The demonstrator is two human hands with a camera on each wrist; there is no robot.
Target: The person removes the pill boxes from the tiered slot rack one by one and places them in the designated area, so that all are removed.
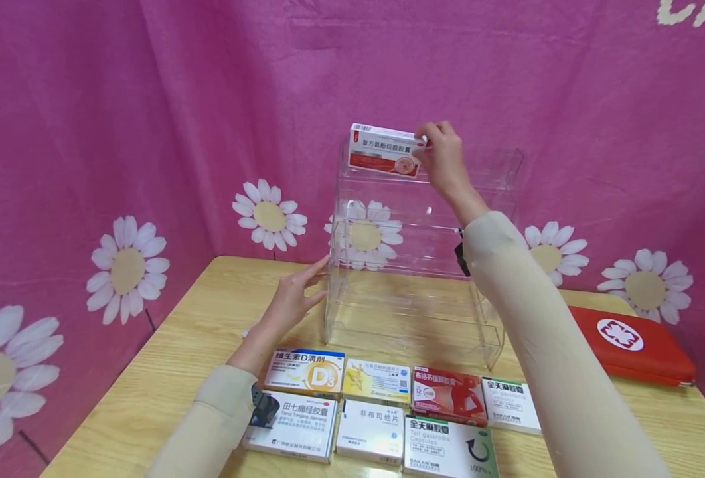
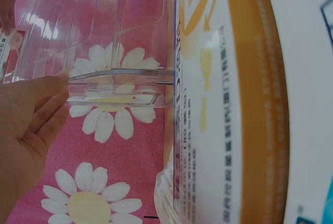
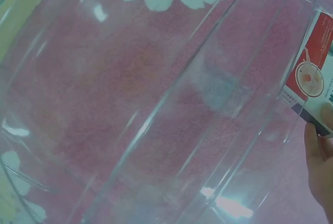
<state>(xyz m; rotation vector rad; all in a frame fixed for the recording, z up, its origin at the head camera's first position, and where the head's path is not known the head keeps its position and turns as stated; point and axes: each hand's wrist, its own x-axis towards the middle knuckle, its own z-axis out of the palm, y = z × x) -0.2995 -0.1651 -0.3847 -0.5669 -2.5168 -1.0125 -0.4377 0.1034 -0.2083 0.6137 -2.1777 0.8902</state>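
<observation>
My right hand (image 1: 444,159) pinches the right end of a white and red medicine box (image 1: 384,151) at the top tier of a clear acrylic display rack (image 1: 424,265). The box stands on its long side, at the left part of that tier, its printed front facing me. In the right wrist view the box (image 3: 312,73) shows at the right edge, with the fingers on its end. My left hand (image 1: 293,295) rests its fairly straight fingers against the rack's left side panel. In the left wrist view, the left hand (image 2: 31,114) touches the panel's edge.
Two rows of medicine boxes lie before the rack, among them a vitamin D box (image 1: 305,372), a red box (image 1: 448,395) and a green-white box (image 1: 448,448). A red first-aid case (image 1: 633,345) lies at the right. A pink flowered cloth (image 1: 209,99) hangs behind the wooden table (image 1: 179,345).
</observation>
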